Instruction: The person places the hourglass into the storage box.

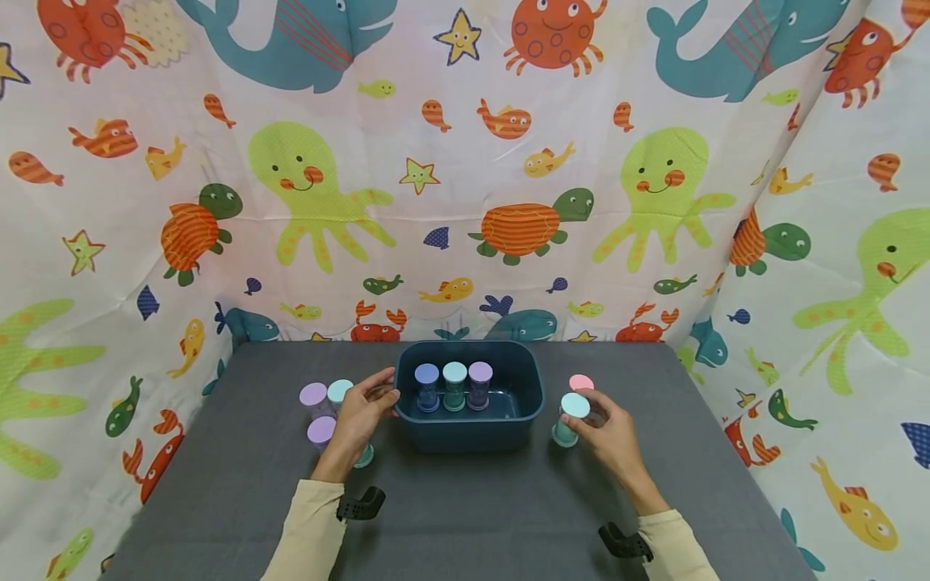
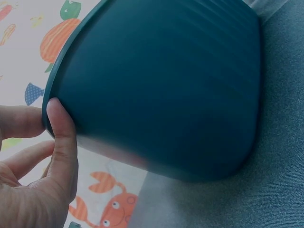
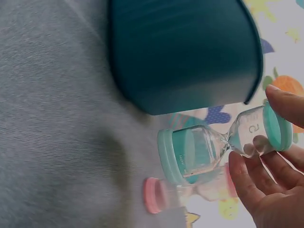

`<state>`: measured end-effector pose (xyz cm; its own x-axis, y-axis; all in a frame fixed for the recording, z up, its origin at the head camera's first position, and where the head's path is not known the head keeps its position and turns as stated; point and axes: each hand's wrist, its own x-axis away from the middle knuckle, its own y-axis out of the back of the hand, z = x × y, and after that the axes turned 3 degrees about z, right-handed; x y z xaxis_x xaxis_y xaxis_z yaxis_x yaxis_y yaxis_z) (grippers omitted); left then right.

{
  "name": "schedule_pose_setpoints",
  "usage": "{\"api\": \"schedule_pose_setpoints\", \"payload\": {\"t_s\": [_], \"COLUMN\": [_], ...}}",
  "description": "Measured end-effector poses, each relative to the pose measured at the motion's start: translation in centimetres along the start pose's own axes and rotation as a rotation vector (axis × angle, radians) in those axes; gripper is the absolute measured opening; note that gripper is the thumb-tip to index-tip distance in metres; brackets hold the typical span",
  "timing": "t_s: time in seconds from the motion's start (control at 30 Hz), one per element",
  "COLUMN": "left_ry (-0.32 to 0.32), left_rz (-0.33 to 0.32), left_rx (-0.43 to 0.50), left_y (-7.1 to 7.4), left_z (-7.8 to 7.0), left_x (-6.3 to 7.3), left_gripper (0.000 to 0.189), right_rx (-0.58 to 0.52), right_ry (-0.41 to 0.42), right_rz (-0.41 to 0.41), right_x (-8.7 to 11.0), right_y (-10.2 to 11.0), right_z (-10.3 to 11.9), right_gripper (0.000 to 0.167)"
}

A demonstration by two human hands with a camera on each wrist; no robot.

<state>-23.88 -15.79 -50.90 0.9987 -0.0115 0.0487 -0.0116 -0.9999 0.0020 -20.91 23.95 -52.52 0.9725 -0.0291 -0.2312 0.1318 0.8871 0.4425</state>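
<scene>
A white fabric backdrop, printed with colourful sea animals, hangs behind and at the sides of a table covered in dark grey cloth. On the table's far half stands a deep dark teal-blue plastic bin, rectangular with rounded corners and an open top.

From the near edge reach two forearms in cream fabric sleeves, a black band at each wrist. The left hand stretches to the bin's left side and pinches its rim, thumb and fingers on opposite faces of the wall. The right hand, to the right of the bin and apart from it, has its fingers curved around the capped upper end of a clear hourglass with mint-green ends, which it holds tilted.

Three hourglasses stand upright in a row inside the bin: a blue-capped one, a pale aqua-capped one and a lilac-capped one, from left to right. Just beyond the held hourglass is a pink-capped hourglass. Left of the bin, partly hidden by the left hand and wrist, clusters a group of lilac and aqua hourglasses.
</scene>
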Motion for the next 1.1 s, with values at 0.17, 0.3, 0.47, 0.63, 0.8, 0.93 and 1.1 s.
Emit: {"api": "schedule_pose_setpoints", "payload": {"t_s": [0.17, 0.3, 0.47, 0.63, 0.8, 0.93, 1.1], "left_ry": [0.001, 0.003, -0.002, 0.0, -0.001, -0.003, 0.003], "left_rz": [-0.001, 0.0, 0.004, 0.008, 0.012, 0.012, 0.013], "left_rx": [0.004, -0.003, 0.001, -0.002, -0.002, -0.007, -0.011], "left_y": [0.0, 0.0, 0.0, 0.1, 0.2, 0.2, 0.2], "left_z": [0.1, 0.1, 0.0, 0.0, 0.0, -0.1, 0.0], "left_x": [-0.1, -0.1, -0.1, 0.0, -0.1, -0.2, -0.2], "left_gripper": [0.046, 0.046, 0.046, 0.047, 0.047, 0.047, 0.047], "right_rx": [0.015, 0.025, 0.022, 0.009, 0.002, -0.005, -0.027], "right_ry": [0.018, 0.012, 0.027, 0.064, 0.091, 0.095, 0.109], "right_rz": [-0.027, -0.031, -0.035, -0.051, -0.061, -0.054, -0.03], "right_x": [0.2, 0.1, -0.2, -0.4, -0.8, -1.3, -1.8], "right_y": [1.0, 1.8, 2.4, 2.7, 2.8, 2.6, 2.0], "right_z": [1.7, 2.7, 3.7, 5.1, 6.9, 7.9, 8.9], "right_gripper": [0.053, 0.053, 0.054, 0.053, 0.052, 0.053, 0.053]}}
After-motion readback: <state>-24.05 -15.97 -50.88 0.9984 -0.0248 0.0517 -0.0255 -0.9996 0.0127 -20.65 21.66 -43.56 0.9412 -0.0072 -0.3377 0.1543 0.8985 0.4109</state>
